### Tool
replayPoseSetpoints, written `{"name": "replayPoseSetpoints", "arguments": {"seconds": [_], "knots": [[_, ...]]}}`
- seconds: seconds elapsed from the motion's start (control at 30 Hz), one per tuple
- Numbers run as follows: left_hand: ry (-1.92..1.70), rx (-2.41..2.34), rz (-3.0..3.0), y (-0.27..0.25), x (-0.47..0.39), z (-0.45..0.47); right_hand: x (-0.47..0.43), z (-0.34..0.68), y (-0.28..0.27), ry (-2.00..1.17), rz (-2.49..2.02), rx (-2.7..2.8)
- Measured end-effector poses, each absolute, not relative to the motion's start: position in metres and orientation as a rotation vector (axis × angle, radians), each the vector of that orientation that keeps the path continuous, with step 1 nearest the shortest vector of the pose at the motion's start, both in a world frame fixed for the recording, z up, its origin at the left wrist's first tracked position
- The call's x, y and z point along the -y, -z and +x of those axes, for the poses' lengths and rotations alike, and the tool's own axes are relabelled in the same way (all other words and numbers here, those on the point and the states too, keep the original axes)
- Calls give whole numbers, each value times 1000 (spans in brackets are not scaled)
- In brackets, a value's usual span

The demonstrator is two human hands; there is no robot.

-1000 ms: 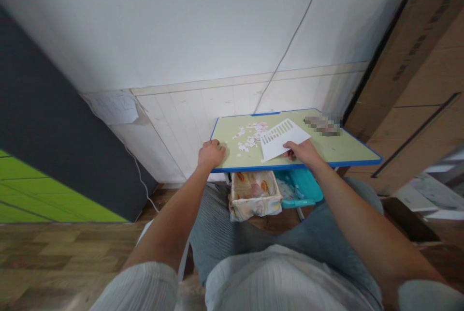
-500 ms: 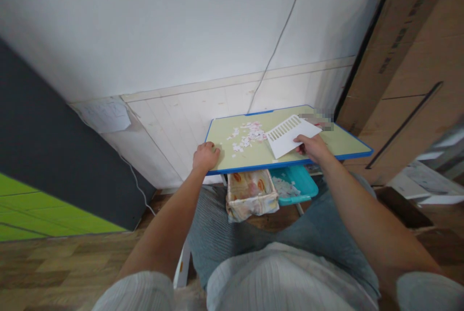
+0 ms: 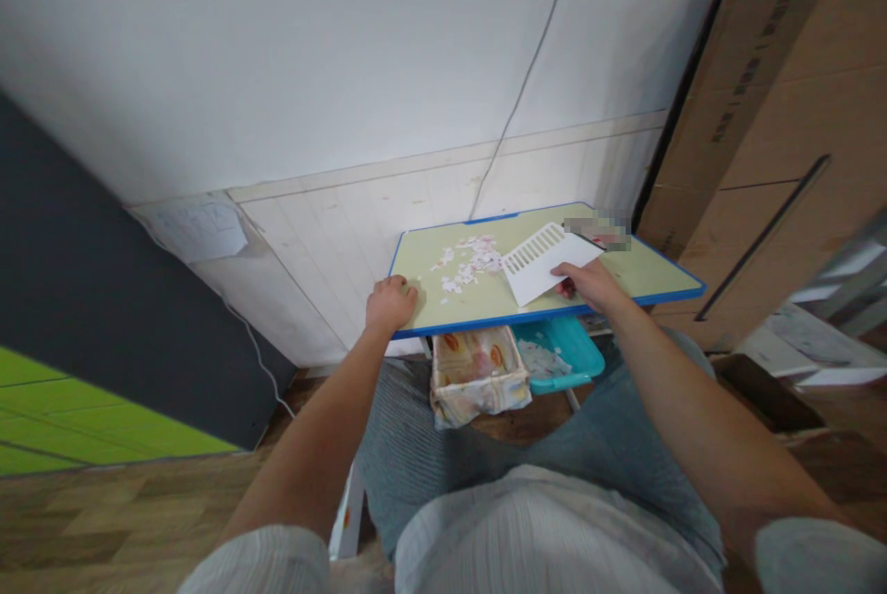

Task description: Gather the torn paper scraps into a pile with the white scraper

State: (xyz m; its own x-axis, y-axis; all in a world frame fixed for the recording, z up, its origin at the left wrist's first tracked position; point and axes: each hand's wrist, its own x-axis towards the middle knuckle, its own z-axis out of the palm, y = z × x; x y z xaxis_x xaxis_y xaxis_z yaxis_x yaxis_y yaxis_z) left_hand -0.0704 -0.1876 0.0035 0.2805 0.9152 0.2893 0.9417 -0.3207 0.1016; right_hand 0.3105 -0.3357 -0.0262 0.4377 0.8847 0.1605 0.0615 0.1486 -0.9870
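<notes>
Fingers of the left hand (image 3: pixel 392 303) curl at the table (image 3: pixel 651 272) corner; whether they grip anything cannot be told. Rightward lie scattered paper scraps (image 3: pixel 461 272). Next, over the table, a card (image 3: pixel 540 278): probably light, bendable, best pinched along its solid side; white, slotted at far left. The right hand (image 3: pixel 580 284) pinches its near-right edge, thumb uppermost.

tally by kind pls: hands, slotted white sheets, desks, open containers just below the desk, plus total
Hands: 2 (left hand, right hand)
Slotted white sheet, in the right hand: 1
Desk: 1
Open containers: 2 (patterned lined container, turquoise container)
Total: 6
</notes>
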Motion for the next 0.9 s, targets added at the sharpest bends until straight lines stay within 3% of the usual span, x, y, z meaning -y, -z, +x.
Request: {"name": "replayPoseSetpoints", "arguments": {"seconds": [0.9], "knots": [[468, 1781, -2436, -2, 186, -70, 334, 311, 29, -643, -1283, 812]]}}
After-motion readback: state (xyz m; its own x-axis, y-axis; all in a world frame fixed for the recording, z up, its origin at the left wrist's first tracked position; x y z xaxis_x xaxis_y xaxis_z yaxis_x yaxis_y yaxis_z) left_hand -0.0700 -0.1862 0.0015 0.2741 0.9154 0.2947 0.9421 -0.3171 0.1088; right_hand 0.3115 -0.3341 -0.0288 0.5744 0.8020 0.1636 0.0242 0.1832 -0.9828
